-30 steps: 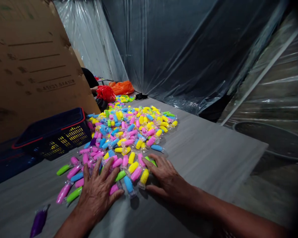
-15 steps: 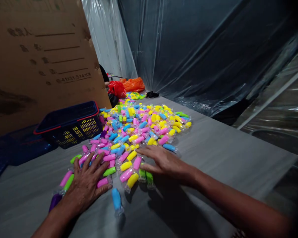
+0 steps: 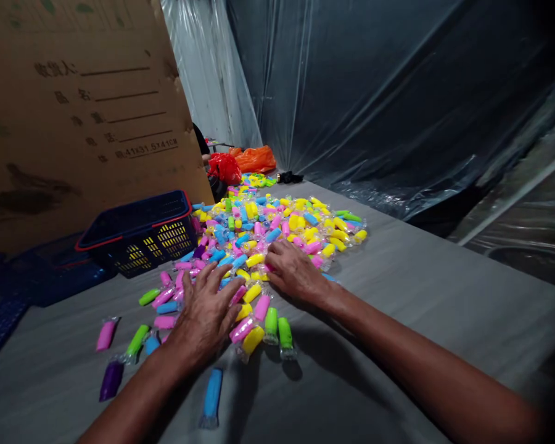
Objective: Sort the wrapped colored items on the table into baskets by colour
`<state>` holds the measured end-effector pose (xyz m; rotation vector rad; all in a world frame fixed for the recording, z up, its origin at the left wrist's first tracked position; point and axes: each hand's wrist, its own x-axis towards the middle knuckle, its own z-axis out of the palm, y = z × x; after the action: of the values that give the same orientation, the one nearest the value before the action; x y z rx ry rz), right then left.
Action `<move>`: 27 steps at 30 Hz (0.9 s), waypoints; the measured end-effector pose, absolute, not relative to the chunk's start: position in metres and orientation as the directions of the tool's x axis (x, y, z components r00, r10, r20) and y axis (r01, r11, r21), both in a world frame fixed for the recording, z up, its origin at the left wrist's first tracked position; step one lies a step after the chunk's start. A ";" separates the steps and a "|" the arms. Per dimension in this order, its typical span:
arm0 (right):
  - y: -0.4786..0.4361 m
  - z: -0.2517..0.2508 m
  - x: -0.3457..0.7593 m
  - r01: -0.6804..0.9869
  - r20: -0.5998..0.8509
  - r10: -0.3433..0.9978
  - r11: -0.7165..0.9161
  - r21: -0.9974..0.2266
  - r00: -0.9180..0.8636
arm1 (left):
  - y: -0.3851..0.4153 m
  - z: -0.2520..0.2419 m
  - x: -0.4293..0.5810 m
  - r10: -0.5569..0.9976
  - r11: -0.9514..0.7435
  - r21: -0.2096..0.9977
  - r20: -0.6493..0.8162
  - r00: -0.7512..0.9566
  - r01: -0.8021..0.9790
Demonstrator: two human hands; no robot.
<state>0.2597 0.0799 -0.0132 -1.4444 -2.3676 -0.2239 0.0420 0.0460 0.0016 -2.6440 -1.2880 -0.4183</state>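
Head view: my left hand (image 3: 206,317) and right hand (image 3: 296,271) lie open and unclenched, grasping nothing, palms low so that they cover many wrapped packets (image 3: 282,228) at once, heaped on the grey table (image 3: 444,320).

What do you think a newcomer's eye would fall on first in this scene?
The eye goes first to the bright heap of small wrapped pink, yellow, blue and green pieces on the grey tabletop, with the left hand and right hand among them at its near side. Next come the large printed cardboard sheet at the left and the red plastic bag beyond the heap.
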 end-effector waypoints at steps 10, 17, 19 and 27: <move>0.077 -0.002 0.284 0.858 0.304 0.823 0.512 -0.030 -0.480 | 0.083 -0.005 0.081 0.774 -0.575 -0.154 0.217 0.595 0.804; 0.103 -0.008 0.251 0.824 0.393 0.772 0.564 -0.061 -0.500 | 0.098 -0.007 0.082 0.758 -0.573 -0.208 0.233 0.609 0.792; 0.111 -0.009 0.240 0.815 0.351 0.768 0.579 -0.021 -0.536 | 0.101 -0.006 0.083 0.754 -0.569 -0.226 0.241 0.611 0.791; 0.115 0.001 0.245 0.822 0.392 0.759 0.570 -0.012 -0.520 | 0.101 -0.009 0.080 0.754 -0.571 -0.137 0.303 0.583 0.809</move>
<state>0.2450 0.1150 0.0011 -1.2868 -2.4512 -0.2471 0.0798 0.1010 -0.0094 -2.5550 -1.2896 -0.3075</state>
